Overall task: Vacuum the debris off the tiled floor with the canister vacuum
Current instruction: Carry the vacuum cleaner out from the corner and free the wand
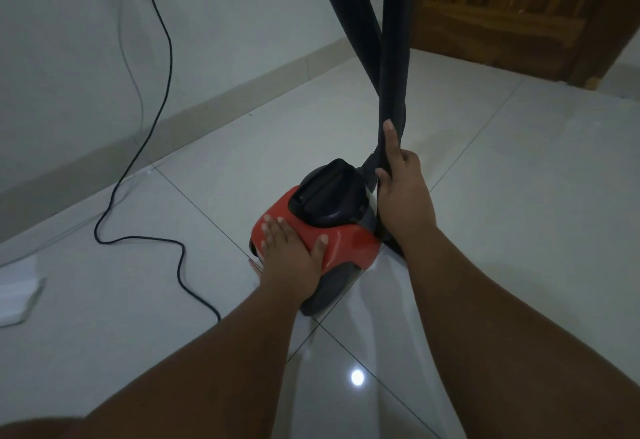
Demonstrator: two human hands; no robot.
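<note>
A red canister vacuum [349,242] with a black top handle stands on the glossy white tiled floor [519,196] at mid-frame. My left hand [289,258] lies flat on its red rear shell, fingers straight and spread. My right hand [403,189] grips the black hose [393,85] just above where it joins the canister's front. The hose rises out of the top of the view in two crossing lengths. No debris shows on the tiles.
A black power cord [162,67] hangs down the white wall and snakes over the floor left of the vacuum. A white object [19,291] lies at the left edge. A wooden door [519,12] stands at the far right.
</note>
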